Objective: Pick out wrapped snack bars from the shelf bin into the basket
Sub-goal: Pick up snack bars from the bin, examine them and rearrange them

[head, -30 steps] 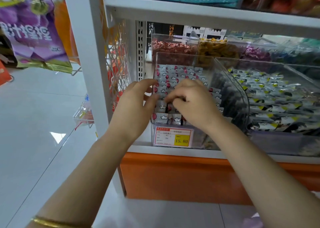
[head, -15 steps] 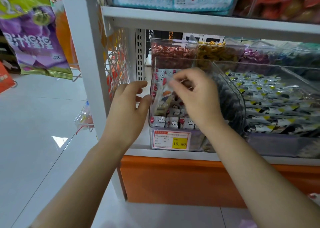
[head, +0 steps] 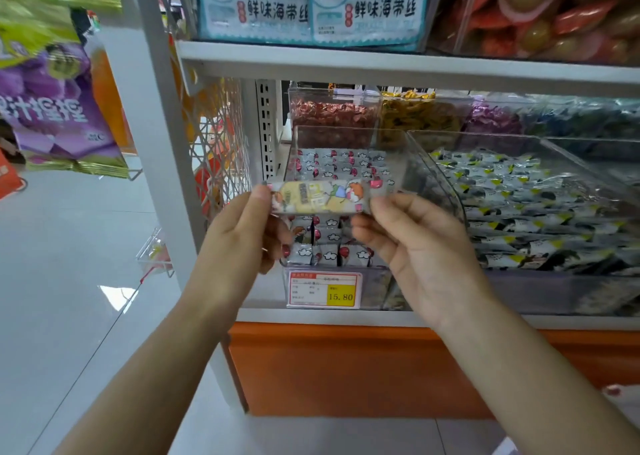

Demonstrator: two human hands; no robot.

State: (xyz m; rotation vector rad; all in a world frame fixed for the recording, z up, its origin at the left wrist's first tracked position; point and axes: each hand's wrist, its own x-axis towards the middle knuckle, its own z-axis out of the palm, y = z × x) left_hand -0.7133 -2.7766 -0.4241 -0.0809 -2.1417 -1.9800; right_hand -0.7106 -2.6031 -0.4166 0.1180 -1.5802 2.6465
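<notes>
The snack bar [head: 320,196] is out of the bin [head: 420,174] — a moment ago it was only half lifted; now it lies level just before the bin's front, left hand [head: 239,243] pinching one end, right hand [head: 415,247] the other; the basket — unseen — comes next.

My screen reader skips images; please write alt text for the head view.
The left hand and right hand hold one wrapped snack bar by its ends, level, before a clear shelf bin of similar bars. A price tag reading 15.80 sits on the bin's front.
</notes>
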